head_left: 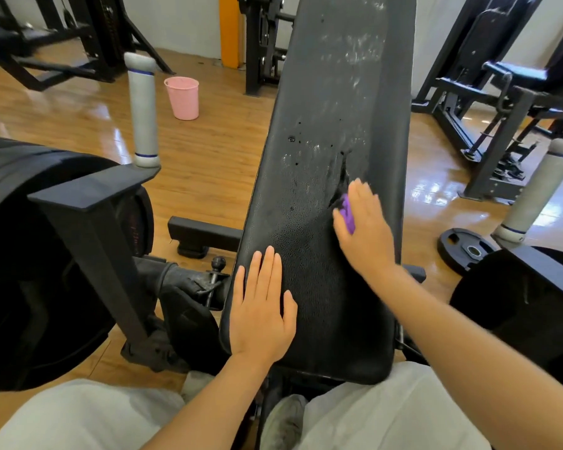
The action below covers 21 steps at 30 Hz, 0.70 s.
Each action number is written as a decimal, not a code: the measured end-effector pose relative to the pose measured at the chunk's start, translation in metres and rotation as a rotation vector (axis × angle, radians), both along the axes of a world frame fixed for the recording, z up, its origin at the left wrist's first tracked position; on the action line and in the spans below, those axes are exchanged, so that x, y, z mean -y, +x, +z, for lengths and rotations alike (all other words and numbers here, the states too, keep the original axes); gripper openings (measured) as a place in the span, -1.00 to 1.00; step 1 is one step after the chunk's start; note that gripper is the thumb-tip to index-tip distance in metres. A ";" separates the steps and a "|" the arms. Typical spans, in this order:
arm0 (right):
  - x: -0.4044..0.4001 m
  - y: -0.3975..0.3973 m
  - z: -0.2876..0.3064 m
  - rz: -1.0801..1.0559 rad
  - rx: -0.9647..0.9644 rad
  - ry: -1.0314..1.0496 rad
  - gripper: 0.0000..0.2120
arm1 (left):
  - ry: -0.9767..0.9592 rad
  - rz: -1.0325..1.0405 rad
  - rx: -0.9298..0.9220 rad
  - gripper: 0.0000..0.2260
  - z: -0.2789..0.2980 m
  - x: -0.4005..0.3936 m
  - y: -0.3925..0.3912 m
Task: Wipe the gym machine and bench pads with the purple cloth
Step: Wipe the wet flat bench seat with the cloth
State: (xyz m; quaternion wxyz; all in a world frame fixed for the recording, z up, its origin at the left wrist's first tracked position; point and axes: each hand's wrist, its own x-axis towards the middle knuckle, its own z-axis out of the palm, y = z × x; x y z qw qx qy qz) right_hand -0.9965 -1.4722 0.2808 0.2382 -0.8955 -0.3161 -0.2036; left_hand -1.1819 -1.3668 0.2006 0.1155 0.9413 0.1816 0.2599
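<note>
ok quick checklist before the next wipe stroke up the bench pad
1. Purple cloth under right hand: ok, mostly hidden beneath the fingers.
2. Left hand flat on bench pad, steadying it: ok.
3. Upper pad clean: not ok, whitish smears remain.
4. Pad surface sound: not ok, tear just ahead of the cloth.
5. Cloth damp enough: cannot tell.

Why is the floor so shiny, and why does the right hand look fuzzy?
Head view: the wooden floor mirrors bright light as white glare; the right hand on the purple cloth is motion-blurred; the left hand looks sharp; the wide lens bends the edges.
</note>
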 end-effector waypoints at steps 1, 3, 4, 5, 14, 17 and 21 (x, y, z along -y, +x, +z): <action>0.010 -0.022 -0.009 0.065 0.066 -0.051 -0.44 | 0.002 0.002 0.004 -0.45 0.001 0.000 0.001; 0.036 -0.058 -0.028 0.207 0.129 -0.165 -0.46 | 0.040 -0.013 -0.008 -0.47 0.001 0.000 0.002; 0.047 -0.065 -0.033 0.267 0.146 -0.191 -0.48 | 0.077 -0.032 -0.020 -0.48 0.001 0.000 0.002; 0.054 -0.063 -0.032 0.326 0.171 -0.201 -0.49 | 0.115 -0.051 -0.029 -0.49 0.001 0.000 0.002; -0.012 0.052 0.023 -0.046 -0.035 0.063 -0.47 | 0.158 -0.053 -0.068 -0.49 0.003 -0.001 0.003; -0.005 0.017 0.011 -0.018 -0.051 0.090 -0.44 | 0.154 -0.052 -0.066 -0.49 0.002 -0.001 0.002; 0.040 -0.050 -0.020 0.304 0.070 -0.141 -0.47 | 0.148 -0.050 -0.034 -0.50 0.001 0.000 0.003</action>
